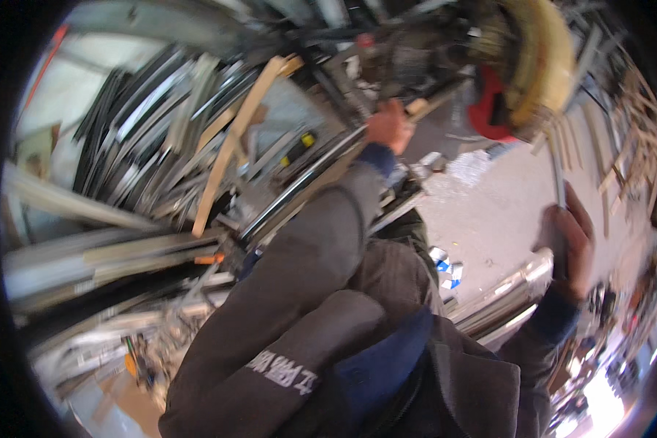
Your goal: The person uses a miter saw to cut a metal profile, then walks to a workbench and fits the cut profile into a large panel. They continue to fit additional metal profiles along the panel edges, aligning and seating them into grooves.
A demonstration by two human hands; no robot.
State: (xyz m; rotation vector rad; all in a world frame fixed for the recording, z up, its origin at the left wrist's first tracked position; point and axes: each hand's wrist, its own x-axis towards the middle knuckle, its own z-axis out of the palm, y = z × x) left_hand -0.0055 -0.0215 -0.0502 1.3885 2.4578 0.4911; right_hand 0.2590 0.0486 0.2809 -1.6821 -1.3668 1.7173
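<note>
My left hand [392,128] is closed at the far end of a long shiny metal bar [306,177], which slants from lower left toward a yellow-guarded cutting saw [540,62]. A small wooden block [417,107] sits just right of those fingers. The saw has a red round part [487,109] on its near side. Out to the right, my right hand [571,241] is wrapped round a thin grey rod [558,171] that runs up to the saw's lower edge. Blur hides whether the rod is joined to the saw.
Piled metal profiles [139,117] fill the left side, with a wooden strip [237,146] across them. A yellow-and-black tool [298,149] lies on the bench. Scrap strips [639,157] cover the right floor. A bundle of long profiles [496,299] lies beside my right forearm.
</note>
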